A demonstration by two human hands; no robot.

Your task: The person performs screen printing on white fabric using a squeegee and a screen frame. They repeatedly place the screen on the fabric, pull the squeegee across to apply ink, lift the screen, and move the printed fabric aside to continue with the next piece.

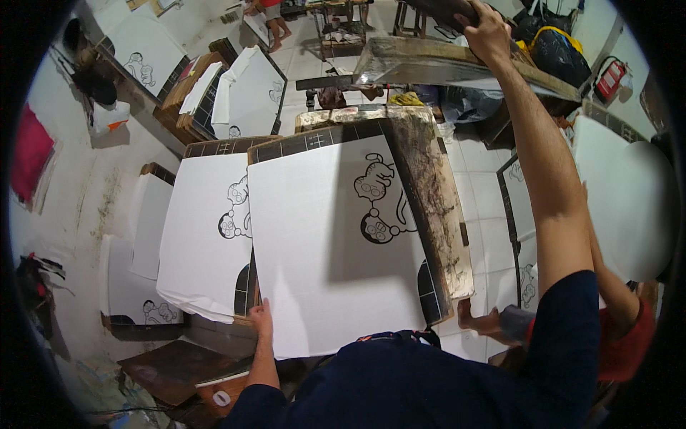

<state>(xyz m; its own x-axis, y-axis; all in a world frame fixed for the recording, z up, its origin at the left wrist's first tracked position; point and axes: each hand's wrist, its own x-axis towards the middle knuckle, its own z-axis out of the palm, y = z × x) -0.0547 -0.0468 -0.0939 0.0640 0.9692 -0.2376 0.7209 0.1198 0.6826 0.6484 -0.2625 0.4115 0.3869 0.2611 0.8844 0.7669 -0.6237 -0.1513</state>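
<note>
Evidently the black linework was done on the piece in front of me: the white fabric panel [307,250] lay on its dark-edged board [321,142], atop a stained worktable [441,214], with a complete-looking cartoon drawing [376,186] near its right side. I saw outlines and solid black hair but no other colour, so any colouring, if wanted, was left to do. The second panel [196,236], just to the left, bore a similar figure (its right part was hidden under my board), as did a panel [146,275] leaning near the wall. My right hand [489,37] was closed around a dark bar [446,8] above a raised wooden frame [421,61], clear of the fabric. My left hand [262,319] touched the board's lower left edge; whether it gripped, I couldn't tell.
</note>
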